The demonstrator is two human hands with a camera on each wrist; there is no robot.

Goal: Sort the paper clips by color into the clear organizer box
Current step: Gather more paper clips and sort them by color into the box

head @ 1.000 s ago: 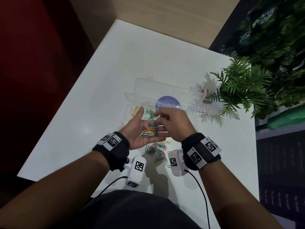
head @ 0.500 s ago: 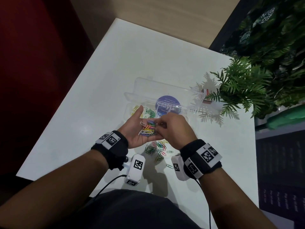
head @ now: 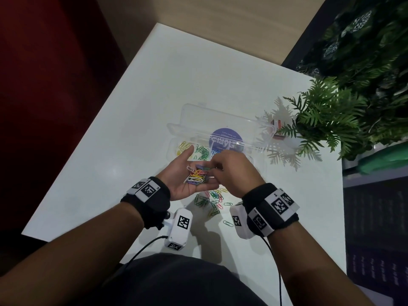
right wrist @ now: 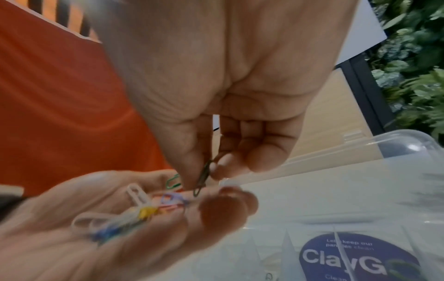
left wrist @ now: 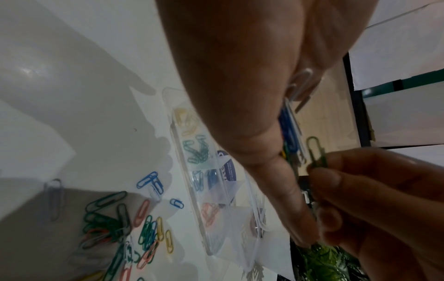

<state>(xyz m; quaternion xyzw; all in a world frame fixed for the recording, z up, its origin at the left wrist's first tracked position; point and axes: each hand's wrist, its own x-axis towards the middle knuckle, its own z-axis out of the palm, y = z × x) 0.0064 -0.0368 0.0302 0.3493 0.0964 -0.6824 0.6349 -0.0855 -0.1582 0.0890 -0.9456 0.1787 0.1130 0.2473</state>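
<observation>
My left hand [head: 187, 176] is held palm up above the table, and a pile of mixed paper clips [head: 196, 176] lies on it. My right hand [head: 229, 171] reaches over the far edge of that pile. Its thumb and forefinger pinch one green clip [left wrist: 317, 154], which also shows as the green clip [right wrist: 204, 175] just above the left fingers. Just beyond both hands lies the clear organizer box [head: 220, 120] with its lid folded back. Its compartments hold yellow clips [head: 184, 146], green clips [head: 202, 151], blue clips [left wrist: 206, 178] and pink clips [left wrist: 210, 211].
Loose clips [head: 212, 199] are scattered on the white table [head: 132, 129] under my hands. A fern [head: 326, 120] overhangs the table's right side, with a small red and white object [head: 277, 129] beneath it. The table's left edge drops to a dark floor.
My right fingers have picked through the pile on the left palm and now pinch a green clip at its far edge. The left hand has hardly moved.
</observation>
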